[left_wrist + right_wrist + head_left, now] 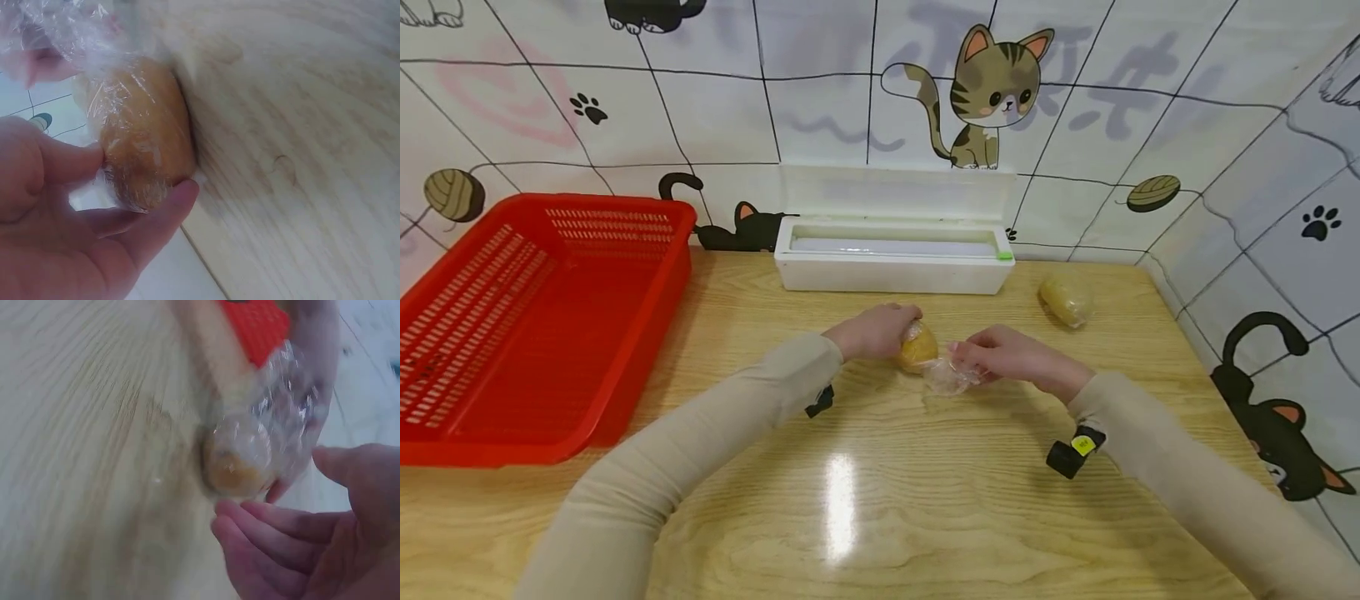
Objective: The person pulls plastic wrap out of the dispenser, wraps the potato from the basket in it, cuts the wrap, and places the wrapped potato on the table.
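A golden-brown bread roll [147,128] in clear plastic wrap sits on the wooden table. My left hand [877,331] grips one end of it, thumb on one side and fingers on the other in the left wrist view. Loose crumpled plastic wrap [950,377] bunches at the roll's other end. Right beside that film is my right hand [1017,360]. In the right wrist view its thumb [334,465] stands apart from the loosely bent fingers [269,531], at the edge of the wrap.
Behind the hands stands a long white box [891,273] with its lid raised and a white roll inside. Another wrapped yellowish item [1066,300] lies at the back right. A red plastic basket [625,358] occupies the left side. Cat-patterned cloth walls the back and right.
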Demonstrator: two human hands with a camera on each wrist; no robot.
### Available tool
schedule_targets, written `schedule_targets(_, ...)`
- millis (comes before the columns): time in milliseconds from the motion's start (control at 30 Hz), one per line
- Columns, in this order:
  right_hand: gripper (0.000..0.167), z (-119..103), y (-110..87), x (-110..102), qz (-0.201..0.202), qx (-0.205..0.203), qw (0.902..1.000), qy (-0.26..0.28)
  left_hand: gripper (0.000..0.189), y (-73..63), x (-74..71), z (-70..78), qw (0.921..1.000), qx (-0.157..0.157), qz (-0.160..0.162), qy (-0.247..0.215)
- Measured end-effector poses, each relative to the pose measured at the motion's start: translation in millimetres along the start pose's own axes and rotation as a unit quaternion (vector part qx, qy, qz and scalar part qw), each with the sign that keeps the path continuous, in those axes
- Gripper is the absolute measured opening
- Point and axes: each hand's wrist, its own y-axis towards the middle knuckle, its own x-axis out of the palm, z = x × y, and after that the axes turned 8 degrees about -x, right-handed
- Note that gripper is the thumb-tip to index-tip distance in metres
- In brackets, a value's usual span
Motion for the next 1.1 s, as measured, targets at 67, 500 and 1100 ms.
schedule_targets(67, 0.035, -17, -4.7, 6, 0.047, -0.042, 0.985, -0.161, 0.055, 1.0, 0.4, 1.3, 0.9996, 0.004, -0.005, 0.029)
schedule_targets(500, 0.017, -36, -18.7, 73, 0.109, -0.149, 0.7851, -0.591, 0.049, 7.8, 2.3, -5.7, 0.9984, 0.045, -0.031, 0.014)
schedule_targets(1100, 0.056, -54, -9.0, 84, 0.178, -0.079, 0.7035, -0.684, 0.038, 0.4, 5.7, 7.1, 0.996, 0.043, 0.008, 0.077)
